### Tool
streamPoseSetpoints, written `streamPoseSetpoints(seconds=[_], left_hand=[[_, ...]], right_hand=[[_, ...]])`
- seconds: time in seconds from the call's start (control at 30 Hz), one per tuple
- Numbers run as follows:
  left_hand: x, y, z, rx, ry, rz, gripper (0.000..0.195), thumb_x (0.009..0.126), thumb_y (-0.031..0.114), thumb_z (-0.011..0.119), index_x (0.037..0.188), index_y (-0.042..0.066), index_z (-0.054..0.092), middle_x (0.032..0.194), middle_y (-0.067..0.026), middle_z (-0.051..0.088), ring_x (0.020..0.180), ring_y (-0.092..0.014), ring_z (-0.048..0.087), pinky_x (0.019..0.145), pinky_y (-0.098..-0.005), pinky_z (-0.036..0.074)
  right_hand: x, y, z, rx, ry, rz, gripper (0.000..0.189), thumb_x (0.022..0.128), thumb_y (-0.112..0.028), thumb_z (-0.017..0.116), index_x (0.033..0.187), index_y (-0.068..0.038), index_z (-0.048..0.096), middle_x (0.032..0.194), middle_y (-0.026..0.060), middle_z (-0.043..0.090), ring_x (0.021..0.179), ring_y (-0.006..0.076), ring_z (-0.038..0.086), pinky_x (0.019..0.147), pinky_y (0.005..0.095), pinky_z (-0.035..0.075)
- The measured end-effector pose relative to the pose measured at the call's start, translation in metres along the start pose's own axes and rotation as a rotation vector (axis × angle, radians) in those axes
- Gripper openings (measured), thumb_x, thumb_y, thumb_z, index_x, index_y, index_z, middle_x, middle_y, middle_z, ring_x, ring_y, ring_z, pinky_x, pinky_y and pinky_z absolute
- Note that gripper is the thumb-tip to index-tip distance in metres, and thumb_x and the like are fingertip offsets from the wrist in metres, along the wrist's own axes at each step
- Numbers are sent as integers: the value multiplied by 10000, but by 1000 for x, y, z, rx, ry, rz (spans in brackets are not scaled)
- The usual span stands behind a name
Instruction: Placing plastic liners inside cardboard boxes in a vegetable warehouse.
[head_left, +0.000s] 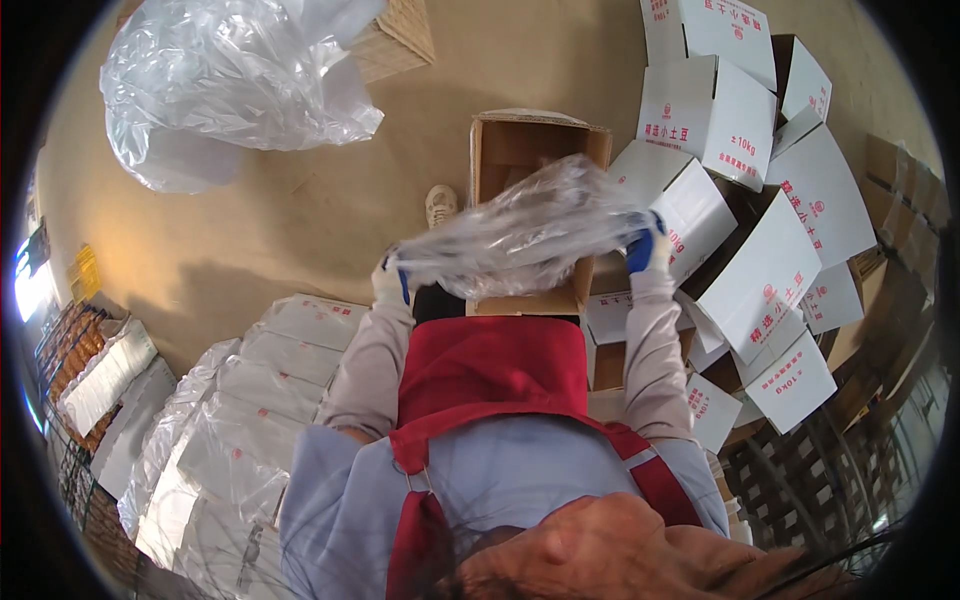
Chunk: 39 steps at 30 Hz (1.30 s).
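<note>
A clear plastic bag (517, 232) is stretched between my two gloved hands, blurred by motion. My left hand (391, 279), in a white glove with blue on the palm side, grips one end of it. At the other end my right hand (649, 246), gloved alike, holds the plastic close to its fingers. Under the bag stands an open cardboard carton (544, 142) with brown inner walls. The plastic hides most of the carton's inside, so I cannot tell what it contains.
Several white cartons with red print (757, 270) are heaped at the right. At the upper left a big bundle of clear plastic bags (225, 82) rests against a box (401, 37). Plastic-covered white cartons (255, 405) stand in rows at the lower left. A shoe (441, 204) shows on the floor.
</note>
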<state>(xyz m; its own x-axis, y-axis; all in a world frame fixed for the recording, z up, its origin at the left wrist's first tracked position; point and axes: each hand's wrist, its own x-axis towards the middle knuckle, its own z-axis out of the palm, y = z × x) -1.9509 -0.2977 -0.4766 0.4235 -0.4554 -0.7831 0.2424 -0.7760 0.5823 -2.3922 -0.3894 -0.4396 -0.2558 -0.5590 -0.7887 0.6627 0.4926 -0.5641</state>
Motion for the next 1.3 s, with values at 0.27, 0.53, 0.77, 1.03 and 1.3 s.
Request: streamPoseSetpoints(seconds=[0.27, 0.53, 0.77, 1.03, 1.3], left_hand=[[15, 32, 22, 577, -155, 649, 285, 736, 56, 562, 1018, 36, 526, 989, -80, 571, 915, -203, 560, 759, -283, 453], [69, 55, -21, 1241, -106, 340, 299, 785, 258, 555, 1012, 67, 591, 857, -49, 624, 848, -230, 581, 770, -347, 456], [168, 141, 131, 713, -686, 745, 351, 874, 183, 369, 1180, 34, 455, 1224, -126, 453, 1152, -234, 406, 983, -333, 303], [210, -109, 11, 523, -179, 68, 306, 727, 298, 593, 886, 39, 630, 821, -140, 632, 782, -279, 598, 707, -354, 454], [6, 20, 64, 1578, -638, 136, 271, 653, 204, 582, 871, 51, 630, 869, -170, 614, 841, -313, 583, 771, -377, 454]], right_hand=[[22, -39, -3, -1024, -124, -565, 308, 753, -42, 493, 1052, -36, 568, 759, 78, 605, 623, 161, 572, 555, 253, 465], [50, -76, -2, -1493, -209, -58, 231, 734, -130, 584, 960, -118, 633, 665, 113, 608, 566, 245, 581, 587, 328, 478], [242, -62, 42, -1236, 291, -459, 370, 797, -357, 492, 841, -13, 620, 767, 174, 621, 705, 294, 611, 627, 367, 478], [192, 81, -42, -1126, -15, -278, 371, 750, -260, 564, 1045, -33, 558, 1010, 202, 572, 979, 309, 541, 832, 366, 415], [59, 57, -76, -1816, -58, 225, 315, 692, -226, 542, 932, -35, 613, 861, 191, 609, 835, 334, 585, 761, 375, 461]])
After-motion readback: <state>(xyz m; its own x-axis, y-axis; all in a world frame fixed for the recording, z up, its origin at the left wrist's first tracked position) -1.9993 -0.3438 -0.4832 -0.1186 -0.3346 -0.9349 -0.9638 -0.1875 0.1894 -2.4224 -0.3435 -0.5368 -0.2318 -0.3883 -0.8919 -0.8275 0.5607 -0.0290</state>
